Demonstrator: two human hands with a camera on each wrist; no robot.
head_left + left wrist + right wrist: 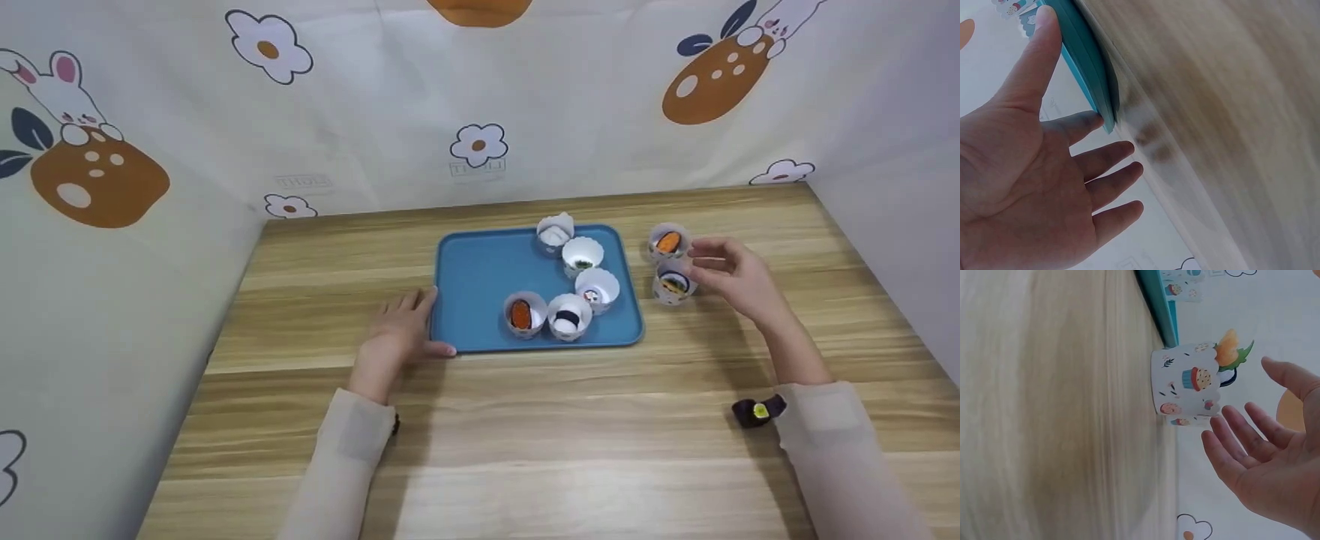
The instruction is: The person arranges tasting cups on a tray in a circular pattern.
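Note:
A blue tray (480, 270) lies on the table, with several white paper cups holding small toy sushi pieces along its right and front parts. My left hand (397, 326) is at the tray's left edge. In the left wrist view, its thumb and index finger touch the tray rim (1086, 56), fingers spread. Right of the tray stand two more printed cups: the far one (660, 253) holds an orange piece, the near one (1176, 379) a yellow, dark-rimmed piece with a green leaf. My right hand (739, 279) hovers beside them, fingers loosely bent, holding nothing.
On the tray, a cup (536, 331) with a reddish-orange piece sits front left, next to a cup (556, 330) with a black-banded white piece. A patterned curtain (375, 112) hangs behind the wooden table (525, 427). A dark wrist strap (757, 412) shows by the right sleeve.

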